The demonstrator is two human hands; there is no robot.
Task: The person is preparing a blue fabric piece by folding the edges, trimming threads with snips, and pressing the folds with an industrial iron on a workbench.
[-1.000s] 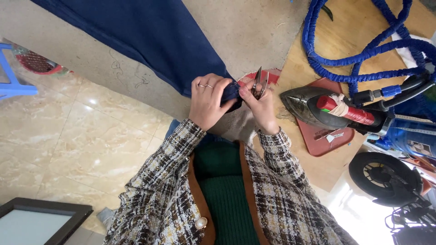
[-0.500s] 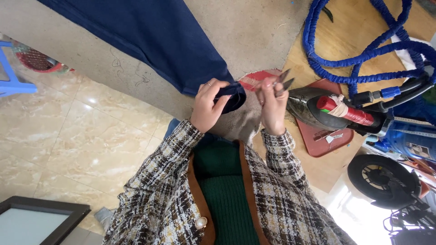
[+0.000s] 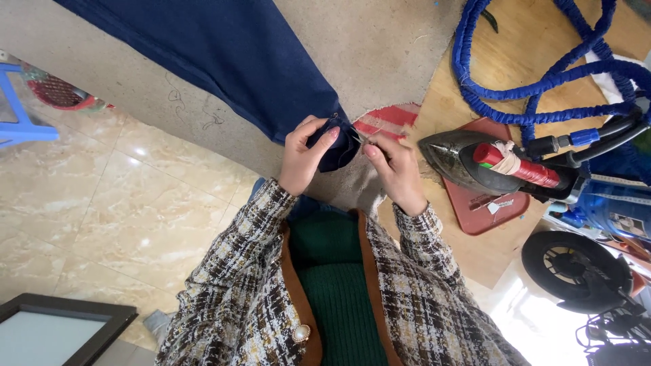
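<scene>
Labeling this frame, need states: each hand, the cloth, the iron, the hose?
left hand: pinching the corner of the navy cloth
right hand: closed on a small thin tool at that corner
navy cloth: spread flat, corner lifted
iron: resting on red pad, unheld
blue hose: coiled loosely

Single head-worn camera, looking steeply down from above, close over the work table (image 3: 380, 41) edge and floor (image 3: 122, 203)

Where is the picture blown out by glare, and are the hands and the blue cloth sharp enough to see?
Head view: strong glare whitens the lower right corner by the black wheel, and soft sheen lies on the marble floor. The left hand, right hand and blue cloth are evenly lit and fairly sharp; the small tool at the right fingertips is too fine to make out.
</scene>
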